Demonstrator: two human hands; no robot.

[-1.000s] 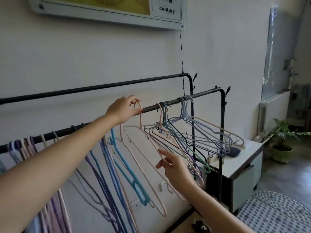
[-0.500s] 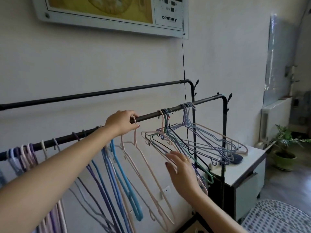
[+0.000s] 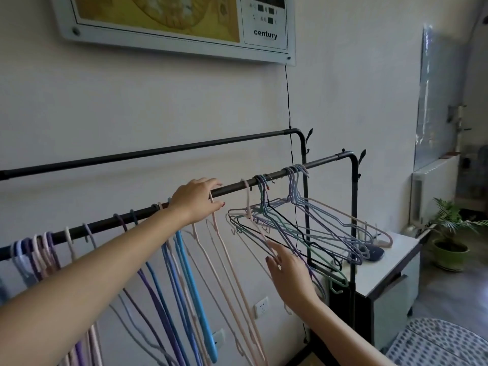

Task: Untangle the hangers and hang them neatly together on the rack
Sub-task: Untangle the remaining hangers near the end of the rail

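Note:
The black rack's front bar [image 3: 232, 186] slopes up to the right. My left hand [image 3: 196, 200] is at the bar and pinches the hook of a pink hanger [image 3: 229, 273], which hangs from it. To the right, a tangled bunch of hangers [image 3: 303, 228] in purple, green, black and pink hangs from the bar with the frames splayed sideways. My right hand [image 3: 290, 273] is below that bunch, its straight fingers touching the lower wires. Left of my arm hang a blue hanger [image 3: 195, 286] and several purple and pink hangers [image 3: 34, 249].
A second, higher rack bar [image 3: 158, 154] runs behind. A white cabinet [image 3: 383, 276] with a dark object [image 3: 375, 253] stands past the rack's end post. A potted plant [image 3: 449, 239] sits at the right, a dotted surface [image 3: 435, 347] at the lower right.
My left hand has brought the pink hanger's hook onto the bar. My right hand has left that hanger's arm and moved right to the tangled bunch. The view has tilted up.

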